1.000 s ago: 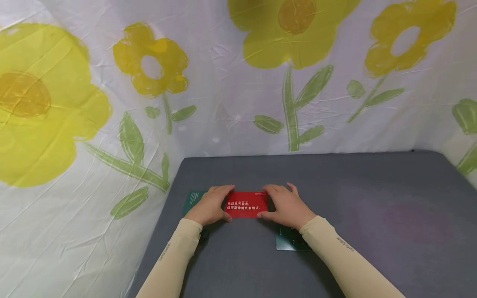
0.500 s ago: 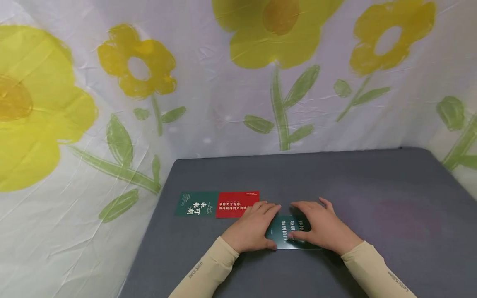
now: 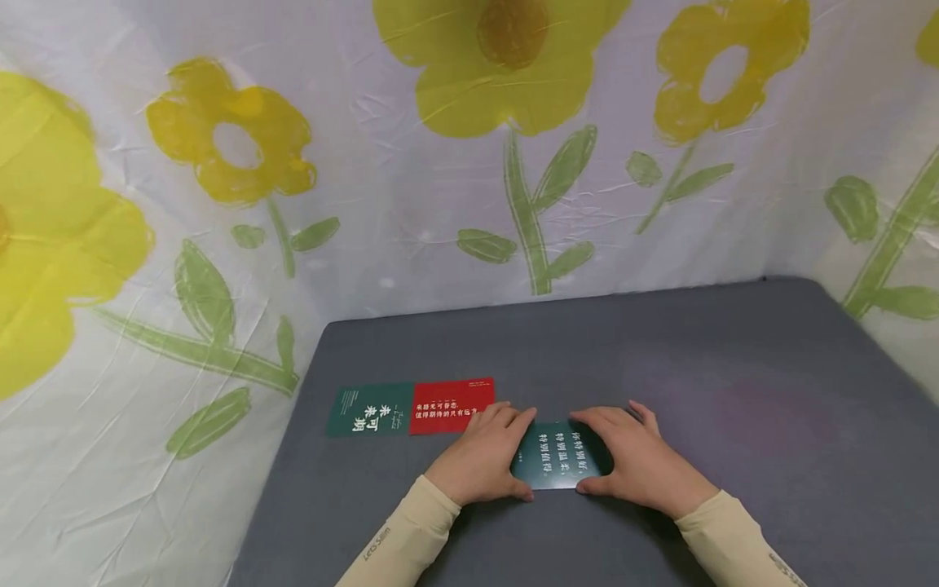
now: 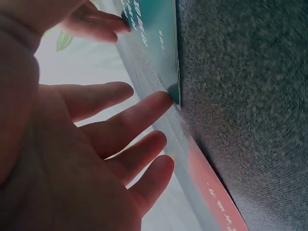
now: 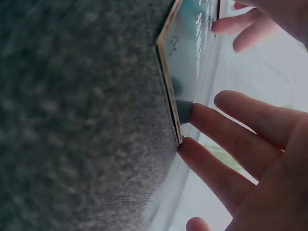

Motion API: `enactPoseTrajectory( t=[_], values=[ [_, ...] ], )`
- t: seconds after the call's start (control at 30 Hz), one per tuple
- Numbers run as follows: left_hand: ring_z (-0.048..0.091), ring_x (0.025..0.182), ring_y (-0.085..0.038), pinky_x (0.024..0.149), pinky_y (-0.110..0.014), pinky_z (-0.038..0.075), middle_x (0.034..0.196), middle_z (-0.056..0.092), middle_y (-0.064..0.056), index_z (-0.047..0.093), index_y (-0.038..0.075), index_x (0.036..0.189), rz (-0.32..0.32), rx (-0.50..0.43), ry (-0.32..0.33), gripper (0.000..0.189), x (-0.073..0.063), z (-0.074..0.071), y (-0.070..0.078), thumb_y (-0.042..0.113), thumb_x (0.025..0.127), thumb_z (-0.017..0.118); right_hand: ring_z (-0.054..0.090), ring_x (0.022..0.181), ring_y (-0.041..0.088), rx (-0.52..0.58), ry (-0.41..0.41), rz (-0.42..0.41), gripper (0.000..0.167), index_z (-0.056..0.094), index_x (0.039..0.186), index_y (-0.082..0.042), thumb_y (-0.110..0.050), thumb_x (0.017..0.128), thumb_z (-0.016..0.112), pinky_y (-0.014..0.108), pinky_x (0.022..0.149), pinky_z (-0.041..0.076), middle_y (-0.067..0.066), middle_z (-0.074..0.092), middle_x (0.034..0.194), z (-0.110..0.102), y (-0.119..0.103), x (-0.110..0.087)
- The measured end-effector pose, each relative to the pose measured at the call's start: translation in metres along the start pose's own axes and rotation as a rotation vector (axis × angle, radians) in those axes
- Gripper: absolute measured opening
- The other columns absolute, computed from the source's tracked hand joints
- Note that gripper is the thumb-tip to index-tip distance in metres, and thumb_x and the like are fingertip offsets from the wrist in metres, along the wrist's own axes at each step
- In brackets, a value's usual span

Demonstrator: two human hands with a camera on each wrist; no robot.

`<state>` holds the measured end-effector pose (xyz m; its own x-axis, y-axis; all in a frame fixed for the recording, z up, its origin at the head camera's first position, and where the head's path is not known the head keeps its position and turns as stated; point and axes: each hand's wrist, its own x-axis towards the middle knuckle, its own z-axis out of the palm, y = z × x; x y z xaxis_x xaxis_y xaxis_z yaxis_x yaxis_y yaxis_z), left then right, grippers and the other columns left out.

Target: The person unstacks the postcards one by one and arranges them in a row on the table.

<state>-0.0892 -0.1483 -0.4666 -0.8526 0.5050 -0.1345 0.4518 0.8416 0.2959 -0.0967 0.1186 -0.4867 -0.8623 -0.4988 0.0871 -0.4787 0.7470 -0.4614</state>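
Note:
A glossy dark green card point(image 3: 555, 463) with white lettering lies on the grey table between my two hands. My left hand point(image 3: 480, 458) is at its left side, thumb near the front corner and fingers toward the back edge. In the left wrist view a fingertip meets the corner of the card point(image 4: 161, 43). On the opposite side, my right hand point(image 3: 640, 461) has its thumb and fingers spread at the card's right end. The right wrist view shows straight fingertips against the card's edge point(image 5: 168, 91), which looks layered.
Behind and left of my left hand, a red card point(image 3: 449, 408) with white lettering lies edge to edge with another green card point(image 3: 369, 412). The grey table point(image 3: 704, 359) reaches back to a white cloth point(image 3: 411, 196) printed with yellow flowers.
Both hands left the red card, moving right and toward me to the front green card. In the last half second the right thumb has slid off its face to its front edge.

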Motion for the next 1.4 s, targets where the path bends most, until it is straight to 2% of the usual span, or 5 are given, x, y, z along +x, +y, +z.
enactPoseTrajectory(
  t=[0.27,0.53,0.67,0.97,1.4],
  values=[
    [0.051,0.133,-0.02,0.116,-0.041,0.048,0.137,0.061,-0.002,0.05,0.012,0.161,0.024,0.022,0.014,0.099,0.0002,0.0013,0.0017,0.046,0.079,0.093,0.063,0.133,0.026,0.002,0.004,-0.001,0.088,0.065,0.145,-0.018,-0.045,0.07,0.102,0.072,0.117,0.026,0.0,0.069,0.141,0.0,-0.0012,-0.0028],
    [0.051,0.125,-0.017,0.106,-0.036,0.052,0.135,0.06,-0.002,0.052,0.012,0.16,0.008,-0.001,-0.018,0.099,0.0003,0.0032,0.0043,0.044,0.076,0.094,0.062,0.135,0.027,0.009,-0.02,0.001,0.09,0.064,0.146,-0.018,-0.042,0.069,0.103,0.073,0.117,0.025,0.0,0.069,0.142,-0.0002,-0.0018,-0.0058],
    [0.05,0.126,-0.017,0.107,-0.037,0.051,0.135,0.06,-0.003,0.052,0.012,0.16,0.008,0.008,-0.016,0.1,0.0014,0.0021,0.0032,0.045,0.076,0.095,0.062,0.134,0.027,0.022,-0.035,0.011,0.089,0.064,0.146,-0.02,-0.043,0.068,0.103,0.074,0.116,0.025,-0.001,0.069,0.142,-0.0024,-0.0017,-0.0044],
    [0.048,0.138,-0.021,0.12,-0.044,0.044,0.143,0.06,-0.002,0.051,0.013,0.16,0.022,0.037,-0.014,0.099,-0.0003,0.0019,0.0049,0.045,0.078,0.093,0.063,0.135,0.026,0.03,-0.046,0.042,0.092,0.063,0.148,-0.018,-0.043,0.069,0.102,0.072,0.117,0.025,0.0,0.069,0.143,-0.0007,-0.0016,-0.0081],
    [0.049,0.132,-0.017,0.114,-0.038,0.048,0.139,0.059,0.0,0.051,0.014,0.161,0.018,0.001,-0.027,0.099,-0.0018,0.0001,0.004,0.046,0.077,0.093,0.063,0.134,0.023,0.03,-0.032,0.034,0.089,0.064,0.147,-0.021,-0.044,0.07,0.101,0.072,0.114,0.03,-0.004,0.069,0.141,-0.0027,-0.0036,-0.0094]
  ],
)
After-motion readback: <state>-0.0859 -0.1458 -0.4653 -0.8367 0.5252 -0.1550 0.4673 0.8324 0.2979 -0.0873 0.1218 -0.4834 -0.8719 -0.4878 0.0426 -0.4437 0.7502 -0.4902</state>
